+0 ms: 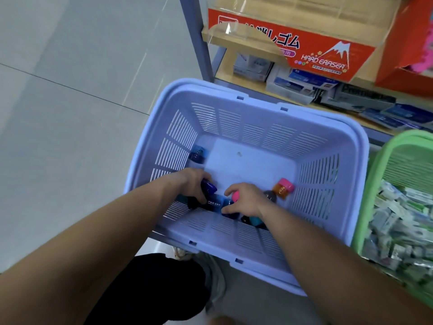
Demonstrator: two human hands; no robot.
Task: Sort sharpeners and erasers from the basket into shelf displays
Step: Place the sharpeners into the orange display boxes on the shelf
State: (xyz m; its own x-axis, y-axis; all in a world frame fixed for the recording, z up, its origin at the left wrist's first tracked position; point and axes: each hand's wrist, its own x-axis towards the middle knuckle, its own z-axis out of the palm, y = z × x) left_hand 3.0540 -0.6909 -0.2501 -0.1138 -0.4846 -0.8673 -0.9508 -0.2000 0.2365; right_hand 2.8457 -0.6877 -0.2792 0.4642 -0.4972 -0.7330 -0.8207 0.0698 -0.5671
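Both my hands reach into a lilac plastic basket [246, 106] that holds several barrel-shaped sharpeners. My left hand [192, 181] grips a dark blue sharpener [209, 187] near the basket's near-left wall. My right hand [246, 199] curls around a pink-capped sharpener [236, 195], its fingertips touching a blue one [216, 202] below. An orange sharpener with a pink cap [284, 188] lies free at the right. Another blue sharpener [198, 154] rests against the far-left wall. A teal one [255, 221] shows under my right wrist.
A green basket [375, 174] full of wrapped erasers stands at the right. Behind the baskets is a wooden shelf [246, 84] with a red "Hard Eraser" display box [304, 50], a clear acrylic bin [281, 10] and boxed stationery. Grey tiled floor lies left.
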